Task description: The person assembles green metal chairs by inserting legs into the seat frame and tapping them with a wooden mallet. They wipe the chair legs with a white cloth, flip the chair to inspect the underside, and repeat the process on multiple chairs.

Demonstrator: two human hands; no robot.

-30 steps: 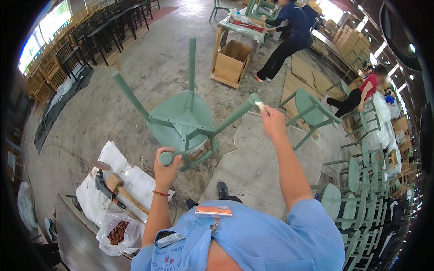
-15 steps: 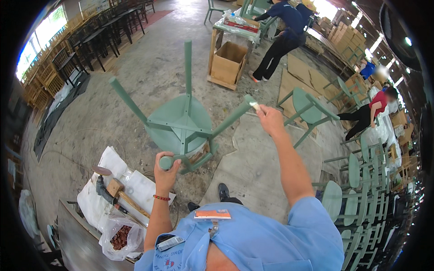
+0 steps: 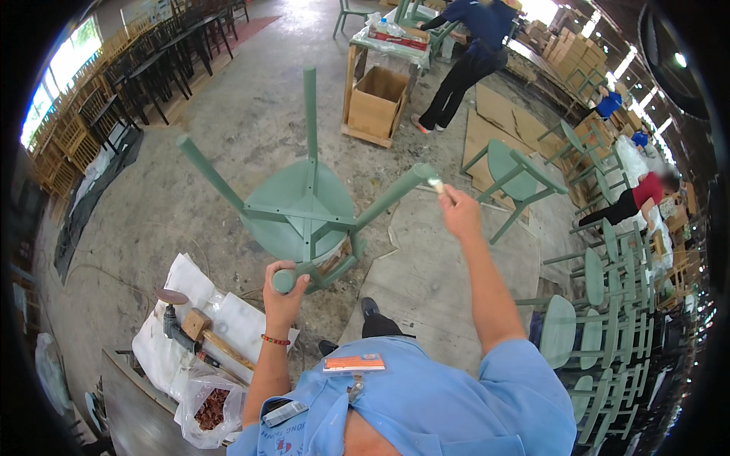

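A pale green round stool (image 3: 300, 209) stands upside down in front of me, its legs pointing up and outward. My left hand (image 3: 285, 292) grips the end of the nearest leg. My right hand (image 3: 458, 213) is raised at the tip of the right leg and pinches a small white piece (image 3: 436, 183) against that leg end.
A wooden mallet (image 3: 209, 334), a metal tool and a clear bag of small brown parts (image 3: 209, 406) lie on white sheets at lower left. Another green chair (image 3: 513, 175) stands at right, several more stacked at the right edge. A cardboard box (image 3: 376, 102) and people working stand behind.
The stool and both hands keep almost the same pose. The person in red at the right has moved lower, and the person in dark blue has shifted.
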